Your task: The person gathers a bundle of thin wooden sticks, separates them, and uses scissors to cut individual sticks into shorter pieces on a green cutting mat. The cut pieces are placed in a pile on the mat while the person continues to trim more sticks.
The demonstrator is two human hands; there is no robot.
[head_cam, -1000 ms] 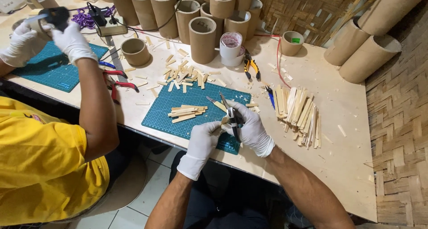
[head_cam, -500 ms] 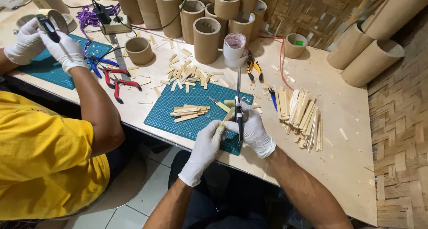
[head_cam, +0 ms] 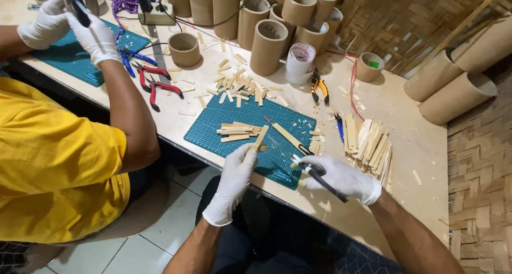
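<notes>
My left hand (head_cam: 235, 174), in a white glove, pinches a short flat wooden stick (head_cam: 261, 137) that points up over the green cutting mat (head_cam: 277, 119). Just to the right, my gloved right hand (head_cam: 341, 177) grips a thin black-handled craft knife (head_cam: 320, 178) near the mat's front right corner, its tip toward the left hand. A small stack of cut sticks (head_cam: 236, 132) lies on the mat beside the left hand. A long wooden strip (head_cam: 288, 137) lies diagonally on the mat.
A person in a yellow shirt (head_cam: 53, 172) works at the left with gloved hands over a second green mat (head_cam: 80, 58). Cardboard tubes (head_cam: 266, 45) stand at the back. Pliers (head_cam: 160, 87), yellow cutters (head_cam: 320, 88), loose stick scraps (head_cam: 240, 85) and a stick pile (head_cam: 370, 143) lie around.
My hands have drawn apart: the right hand with the knife moved right and lowered the blade, and the left now holds a stick alone. The co-worker's hands shifted slightly.
</notes>
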